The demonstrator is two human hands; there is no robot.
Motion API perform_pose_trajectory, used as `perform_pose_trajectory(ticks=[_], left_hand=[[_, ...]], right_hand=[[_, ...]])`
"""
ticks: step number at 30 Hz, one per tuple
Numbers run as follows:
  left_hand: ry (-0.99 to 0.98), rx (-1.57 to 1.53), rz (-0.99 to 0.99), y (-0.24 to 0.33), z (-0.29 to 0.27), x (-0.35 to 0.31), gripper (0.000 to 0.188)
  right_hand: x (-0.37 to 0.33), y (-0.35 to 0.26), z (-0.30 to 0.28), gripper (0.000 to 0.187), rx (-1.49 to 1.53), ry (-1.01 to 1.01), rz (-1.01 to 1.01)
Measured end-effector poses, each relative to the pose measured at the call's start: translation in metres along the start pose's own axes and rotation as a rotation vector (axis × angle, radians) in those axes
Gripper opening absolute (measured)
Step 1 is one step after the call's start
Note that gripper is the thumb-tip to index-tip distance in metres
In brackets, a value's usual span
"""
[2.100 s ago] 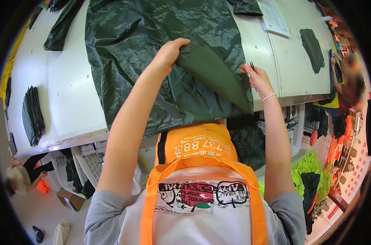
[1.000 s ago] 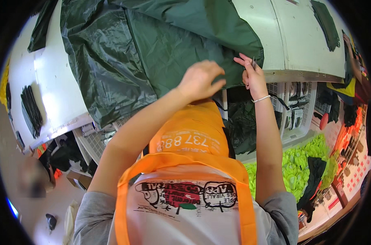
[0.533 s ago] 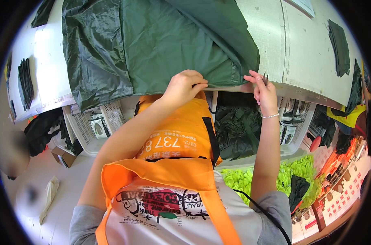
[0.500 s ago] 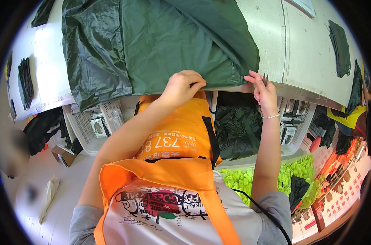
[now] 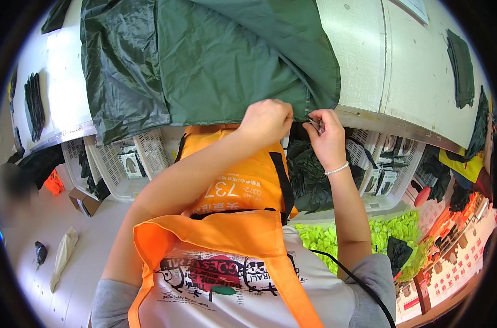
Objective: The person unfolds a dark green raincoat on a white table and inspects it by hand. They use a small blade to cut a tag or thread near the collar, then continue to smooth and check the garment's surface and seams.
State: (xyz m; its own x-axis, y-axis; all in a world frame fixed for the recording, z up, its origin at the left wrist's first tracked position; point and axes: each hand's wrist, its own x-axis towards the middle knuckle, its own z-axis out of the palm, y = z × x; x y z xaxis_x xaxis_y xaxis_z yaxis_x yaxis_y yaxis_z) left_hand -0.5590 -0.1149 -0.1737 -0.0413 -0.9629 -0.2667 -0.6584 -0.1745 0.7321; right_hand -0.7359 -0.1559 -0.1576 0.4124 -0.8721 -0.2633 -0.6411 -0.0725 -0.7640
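A large dark green garment of shiny, coated fabric (image 5: 221, 65) lies spread over the table, its near edge hanging over the front. My left hand (image 5: 267, 121) is closed on that near edge, close to its right corner, with thumb and fingers pinched together. Just to the right, at the same corner, is my right hand (image 5: 327, 136). Its fingers are curled around small metal thread snips (image 5: 316, 126), which are partly hidden by the fingers. The tips of the snips are near the fabric edge by a seam.
White baskets (image 5: 129, 191) with packaged items stand under the table edge (image 5: 407, 127). Dark folded pieces (image 5: 460, 68) lie at the table's right, more (image 5: 34, 106) at its left. A bright yellow-green pile (image 5: 379, 235) is below right. An orange apron (image 5: 226, 235) covers my front.
My right hand has moved left and down, bringing the snips to the garment's corner. The left hand has slid right along the edge, and the fabric has shifted slightly left.
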Motion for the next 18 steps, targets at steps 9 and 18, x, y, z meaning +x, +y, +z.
perform_pose_trajectory(ticks=[9, 18], left_hand=[[-0.066, -0.327, -0.317, 0.015, -0.008, 0.011, 0.013], [-0.064, -0.332, -0.312, 0.015, -0.006, 0.010, 0.015]], right_hand=[[-0.030, 0.005, -0.002, 0.028, -0.153, 0.102, -0.012], [-0.028, -0.008, 0.011, 0.024, -0.318, 0.097, -0.028]])
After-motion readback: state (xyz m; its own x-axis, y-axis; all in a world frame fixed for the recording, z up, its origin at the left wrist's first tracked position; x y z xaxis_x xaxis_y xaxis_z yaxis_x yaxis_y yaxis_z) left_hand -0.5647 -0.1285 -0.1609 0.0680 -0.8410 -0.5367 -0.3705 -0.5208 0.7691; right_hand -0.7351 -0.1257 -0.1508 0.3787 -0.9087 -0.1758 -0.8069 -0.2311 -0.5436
